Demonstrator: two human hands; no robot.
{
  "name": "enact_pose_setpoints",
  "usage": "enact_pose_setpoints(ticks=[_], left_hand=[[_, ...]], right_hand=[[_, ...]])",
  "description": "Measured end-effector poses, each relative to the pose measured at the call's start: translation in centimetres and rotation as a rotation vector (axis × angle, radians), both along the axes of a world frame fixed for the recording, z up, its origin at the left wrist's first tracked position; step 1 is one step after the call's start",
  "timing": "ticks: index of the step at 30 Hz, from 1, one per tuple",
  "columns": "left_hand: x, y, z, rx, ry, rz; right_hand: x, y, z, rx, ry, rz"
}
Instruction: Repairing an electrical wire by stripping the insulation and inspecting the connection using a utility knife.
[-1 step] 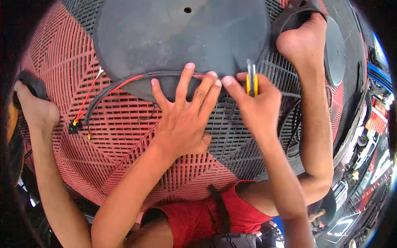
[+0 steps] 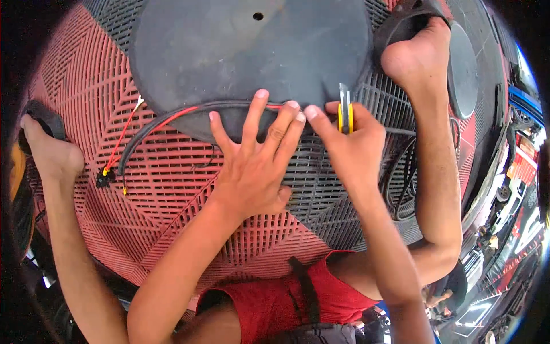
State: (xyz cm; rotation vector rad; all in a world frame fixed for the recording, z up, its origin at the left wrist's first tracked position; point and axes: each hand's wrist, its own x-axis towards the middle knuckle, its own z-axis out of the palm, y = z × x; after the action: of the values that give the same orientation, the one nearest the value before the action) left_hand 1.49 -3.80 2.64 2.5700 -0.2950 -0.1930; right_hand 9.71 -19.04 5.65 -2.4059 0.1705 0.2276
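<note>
My left hand (image 2: pixel 255 157) lies palm down with fingers spread, fingertips on a black cable (image 2: pixel 137 137) with red wire (image 2: pixel 172 118) along the near edge of a large dark round plate (image 2: pixel 246 51). My right hand (image 2: pixel 349 143) grips a yellow utility knife (image 2: pixel 344 117), its silver blade end pointing up over the plate. Its thumb touches the cable just right of my left fingertips. The cable curves down at the left toward a black connector (image 2: pixel 104 179) and thin wires with small yellow tips.
Red and grey slatted mat (image 2: pixel 154 229) lies beneath. My bare feet (image 2: pixel 60 152) rest at either side, with dark sandals (image 2: pixel 401 26). Coiled black cable (image 2: pixel 401 195) lies right, near a second grey disc (image 2: pixel 464 69). Cluttered vehicle-like parts (image 2: pixel 518 218) fill the right edge.
My right hand and the knife have shifted slightly left. My left hand is almost unmoved.
</note>
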Motion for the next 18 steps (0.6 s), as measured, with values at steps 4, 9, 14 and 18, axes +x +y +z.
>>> enact_pose_setpoints(ticks=[4,9,14,18], left_hand=[[0.0,0.4,0.3,0.019,0.02,-0.017],[0.3,-0.8,0.5,0.033,-0.012,0.036],[0.1,-1.5,0.4,0.055,-0.044,0.1],[-0.3,-1.1,0.1,0.033,-0.069,0.1]], right_hand=[[-0.3,0.2,-0.1,0.05,0.055,-0.065],[-0.4,-0.5,-0.3,0.191,0.123,-0.076],[-0.2,-0.8,-0.8,0.174,0.13,-0.048],[-0.9,-1.2,-1.3,0.297,0.101,-0.027]])
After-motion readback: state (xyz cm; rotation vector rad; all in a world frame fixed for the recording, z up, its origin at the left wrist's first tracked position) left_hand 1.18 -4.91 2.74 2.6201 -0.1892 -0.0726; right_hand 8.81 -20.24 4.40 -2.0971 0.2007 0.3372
